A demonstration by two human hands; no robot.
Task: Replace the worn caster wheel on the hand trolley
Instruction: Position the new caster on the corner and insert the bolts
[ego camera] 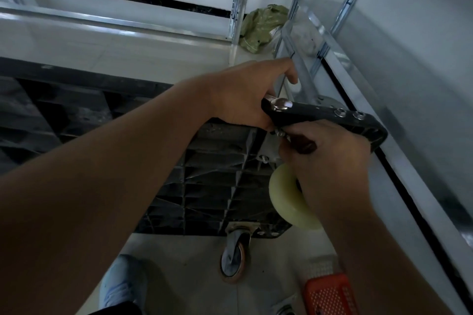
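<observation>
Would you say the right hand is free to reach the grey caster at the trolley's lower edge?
Probably not right now: the right hand grips a dark-handled tool at the trolley corner. The grey caster itself is uncovered.

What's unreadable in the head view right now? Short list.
- Tool tip and fastener: hidden in the head view behind the right hand gripping a dark-handled tool.
- Pale caster wheel mount: covered by the right wrist.
- Left hand fingers: hidden behind the trolley deck edge.
- Orange basket: cut off by the bottom edge.
</observation>
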